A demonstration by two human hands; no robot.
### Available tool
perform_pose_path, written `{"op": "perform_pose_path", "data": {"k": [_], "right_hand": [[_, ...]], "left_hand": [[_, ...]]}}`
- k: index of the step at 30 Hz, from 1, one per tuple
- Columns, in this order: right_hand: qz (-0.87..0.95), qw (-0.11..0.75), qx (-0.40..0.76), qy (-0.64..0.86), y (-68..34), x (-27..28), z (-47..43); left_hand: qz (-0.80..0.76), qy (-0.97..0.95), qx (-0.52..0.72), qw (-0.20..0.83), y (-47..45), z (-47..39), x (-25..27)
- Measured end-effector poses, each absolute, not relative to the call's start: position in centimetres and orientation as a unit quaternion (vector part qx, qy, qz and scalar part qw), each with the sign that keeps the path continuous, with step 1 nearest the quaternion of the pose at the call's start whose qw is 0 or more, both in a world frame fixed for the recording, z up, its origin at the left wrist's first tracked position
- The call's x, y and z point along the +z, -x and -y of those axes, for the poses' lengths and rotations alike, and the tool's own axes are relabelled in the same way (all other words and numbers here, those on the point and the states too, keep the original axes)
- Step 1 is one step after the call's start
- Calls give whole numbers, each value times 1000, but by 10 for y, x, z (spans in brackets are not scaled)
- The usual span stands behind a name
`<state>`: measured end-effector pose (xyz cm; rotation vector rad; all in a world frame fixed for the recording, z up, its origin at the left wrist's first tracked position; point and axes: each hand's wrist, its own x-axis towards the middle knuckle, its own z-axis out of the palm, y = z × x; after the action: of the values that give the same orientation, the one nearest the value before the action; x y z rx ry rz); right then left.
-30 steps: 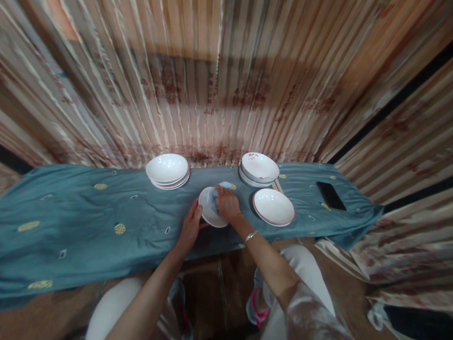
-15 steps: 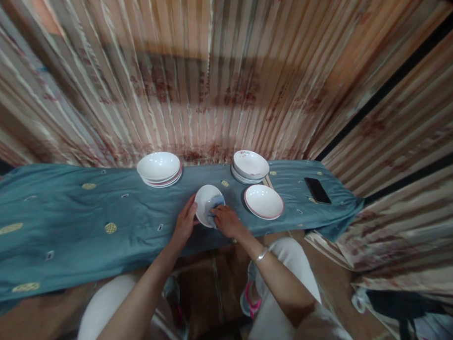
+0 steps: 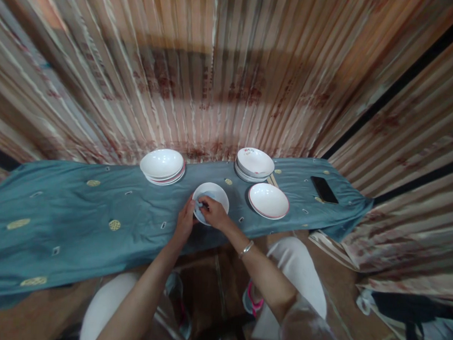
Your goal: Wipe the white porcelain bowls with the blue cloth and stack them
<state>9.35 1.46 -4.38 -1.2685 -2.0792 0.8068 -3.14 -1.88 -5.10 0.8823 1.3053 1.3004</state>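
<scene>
A small white bowl (image 3: 221, 193) is at the near edge of the cloth-covered table, tilted a little. My left hand (image 3: 185, 219) grips its left rim, fingers closed round the side. Inside the bowl, my right hand (image 3: 213, 212) presses a light blue cloth (image 3: 200, 195) against the left inner wall, fingers bunched on it. Part of the cloth is hidden under the fingers. To the right of the bowl sit white dishes with a red rim (image 3: 269, 200), apart from both hands.
Stacked white bowls (image 3: 162, 164) stand at the back left, and another stack with a floral pattern (image 3: 255, 163) at the back right, with wooden chopsticks (image 3: 272, 180) beside it. A black phone (image 3: 324, 189) lies on the blue-green tablecloth (image 3: 73, 199). Pleated curtains (image 3: 184, 89) hang behind.
My right hand has moved the cloth from the bowl's right inner side to its left side. My left hand keeps its hold on the rim. The view has shifted slightly.
</scene>
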Motion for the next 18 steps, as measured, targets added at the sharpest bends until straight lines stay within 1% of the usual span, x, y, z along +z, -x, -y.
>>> {"op": "perform_pose_path", "data": {"k": [5,13,18], "right_hand": [[805,271,209,484,-91,-45,-27],[822,138,97,544,-105,-29,-23],[823,87,78,556,-114,-25,-12]], "left_hand": [[-538,-361,542,536,31,21,-49],[-536,-356,541,542,28,23,-44],[-536,-356,542,541,29,23,-45]]}}
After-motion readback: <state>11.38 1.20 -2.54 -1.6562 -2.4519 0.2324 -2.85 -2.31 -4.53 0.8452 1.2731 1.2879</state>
